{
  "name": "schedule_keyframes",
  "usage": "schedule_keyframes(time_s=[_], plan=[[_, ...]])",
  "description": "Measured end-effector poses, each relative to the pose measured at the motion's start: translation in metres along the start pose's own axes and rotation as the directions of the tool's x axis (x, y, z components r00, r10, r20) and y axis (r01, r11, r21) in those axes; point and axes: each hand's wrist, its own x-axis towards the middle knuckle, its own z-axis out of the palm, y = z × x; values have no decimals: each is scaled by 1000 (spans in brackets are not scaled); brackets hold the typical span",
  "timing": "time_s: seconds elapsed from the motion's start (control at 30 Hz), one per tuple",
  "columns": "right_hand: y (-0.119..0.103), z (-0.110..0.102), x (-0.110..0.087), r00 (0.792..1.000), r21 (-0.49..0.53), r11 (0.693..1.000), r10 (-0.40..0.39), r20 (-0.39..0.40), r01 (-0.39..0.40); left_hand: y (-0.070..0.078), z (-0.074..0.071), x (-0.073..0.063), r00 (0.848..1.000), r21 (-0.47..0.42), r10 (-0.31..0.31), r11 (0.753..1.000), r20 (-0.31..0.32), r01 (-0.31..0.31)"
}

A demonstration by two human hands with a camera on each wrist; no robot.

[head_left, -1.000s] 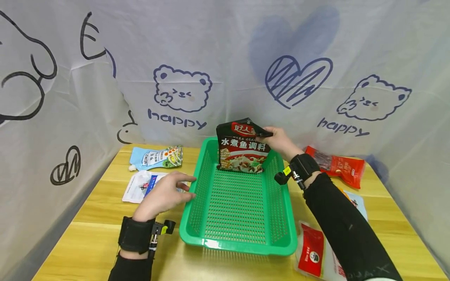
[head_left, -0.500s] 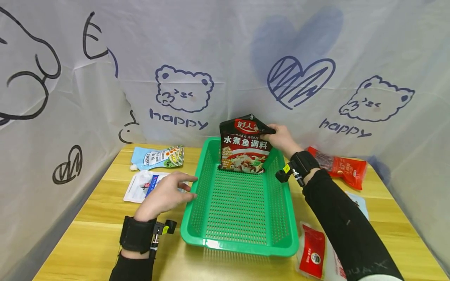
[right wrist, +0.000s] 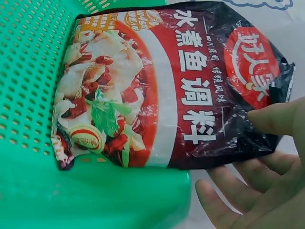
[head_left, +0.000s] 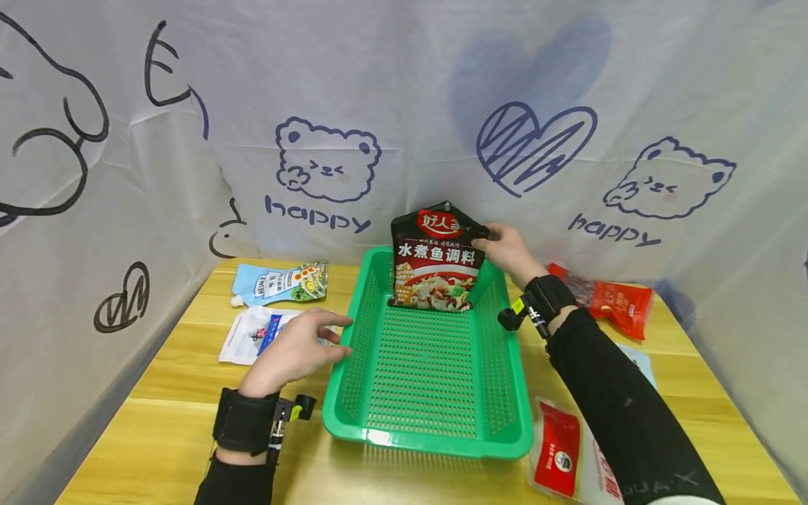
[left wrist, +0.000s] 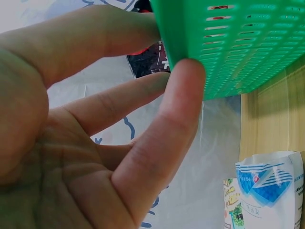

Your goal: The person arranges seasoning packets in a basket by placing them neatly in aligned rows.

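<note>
With my right hand I pinched the upper corner, likely the surest hold, of a probably soft, slippery black-and-red plastic pouch upright inside a rectangular green perforated plastic basket.

**HEINZ, 好人家 and a twofold "happy"**

The black-and-red packet carries 好人家 in white on a red oval at its top, and 水煮鱼调料 in larger white characters below; a smaller line between them begins 四川民间. The light-blue pouch reads HEINZ. The backdrop bears "happy" twice in blue handwriting, once under each bear drawing. Lettering on the red packet, the white pouch and the black sleeve is too small or faint to read.
</note>
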Motion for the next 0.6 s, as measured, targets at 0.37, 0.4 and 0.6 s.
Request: schedule_keyframes(time_s=[0.37, 0.4, 0.6], plan=[[3, -27, -41, 983, -13, 984, -178, -43, 178, 1, 3, 0, 1000, 17, 6, 1000, 12, -6], [3, -29, -47, 979, -21, 980, -197, -55, 196, 1, 3, 1, 1000, 18, 6, 1000, 15, -6], [5, -44, -85, 934, -93, 942, -332, -132, 322, 2, 2, 2, 1000, 22, 22, 1000, 20, -22]])
